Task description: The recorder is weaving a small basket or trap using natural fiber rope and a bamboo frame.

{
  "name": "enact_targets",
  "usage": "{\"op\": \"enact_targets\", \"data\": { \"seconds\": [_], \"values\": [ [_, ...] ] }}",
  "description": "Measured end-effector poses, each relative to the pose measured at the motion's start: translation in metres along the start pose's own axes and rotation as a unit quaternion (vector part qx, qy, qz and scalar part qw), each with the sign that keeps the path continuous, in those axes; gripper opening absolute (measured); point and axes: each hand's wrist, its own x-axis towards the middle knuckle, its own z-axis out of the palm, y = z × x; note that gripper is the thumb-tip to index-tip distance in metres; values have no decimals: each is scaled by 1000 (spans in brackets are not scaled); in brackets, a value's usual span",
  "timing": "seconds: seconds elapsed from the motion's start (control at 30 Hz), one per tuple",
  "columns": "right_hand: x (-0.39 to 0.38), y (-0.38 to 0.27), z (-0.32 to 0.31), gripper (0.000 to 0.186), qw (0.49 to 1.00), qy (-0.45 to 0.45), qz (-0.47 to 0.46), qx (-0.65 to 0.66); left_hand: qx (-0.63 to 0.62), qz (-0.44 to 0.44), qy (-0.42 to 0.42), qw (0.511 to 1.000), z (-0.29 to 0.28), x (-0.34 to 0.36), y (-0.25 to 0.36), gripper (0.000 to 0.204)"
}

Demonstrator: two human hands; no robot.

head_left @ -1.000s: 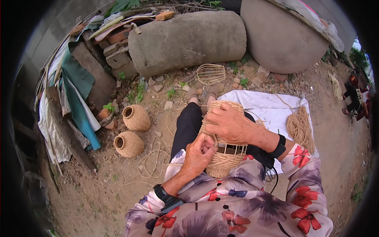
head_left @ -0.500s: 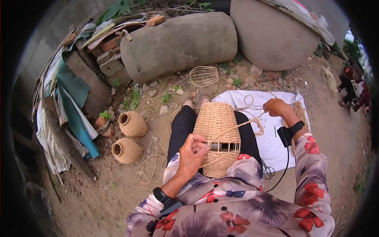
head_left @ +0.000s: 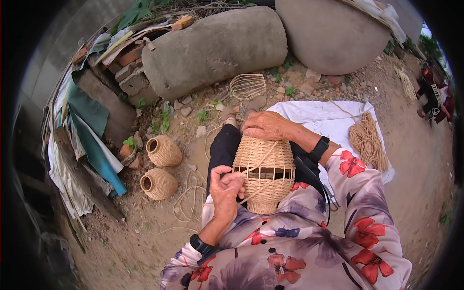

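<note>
A woven straw-coloured basket [head_left: 263,157] lies across my lap, with a see-through band of bare upright ribs around its middle. My left hand [head_left: 226,191] is at the left side of this band, thumb and fingertips pinched on a twisted cord [head_left: 265,158]. From there the cord slants up over the weave toward my right hand [head_left: 268,126]. That hand is bent over the far end of the basket, its fingers closed and partly hidden; the cord runs up to them.
Two small round woven baskets [head_left: 163,151] lie on the dirt at left, near loose cord [head_left: 186,205]. A coil of cord [head_left: 368,140] rests on a white sheet [head_left: 309,116] at right. Beyond my feet are an open rib frame [head_left: 247,87] and a concrete cylinder [head_left: 215,53].
My right hand has swung from out over the white sheet, left to the basket's far end, bringing the cord along. My left hand has shifted slightly left, staying at the open band.
</note>
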Motion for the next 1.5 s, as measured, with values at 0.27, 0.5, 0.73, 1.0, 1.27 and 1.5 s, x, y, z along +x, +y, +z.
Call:
{"op": "enact_targets", "data": {
  "seconds": [0.27,0.5,0.73,1.0,1.27,1.5],
  "values": [
    [-14,-16,-1,33,997,68,37,17,-65,-106,-45,991,0,1,22,44],
    [-23,-20,-10,33,995,62,72,31,470,184,53,861,-42,30,11,8],
    [-26,-19,-10,32,994,89,38,41,70,-83,-23,994,-90,44,19,12],
    [-29,-22,-8,29,993,109,20,29,390,187,11,902,-54,28,43,16],
    [-29,-25,-8,29,992,116,36,33,584,323,-138,731,-59,37,51,17],
    [-35,-21,-10,30,992,110,60,25,177,-107,-181,962,-41,50,34,13]
  ]
}}
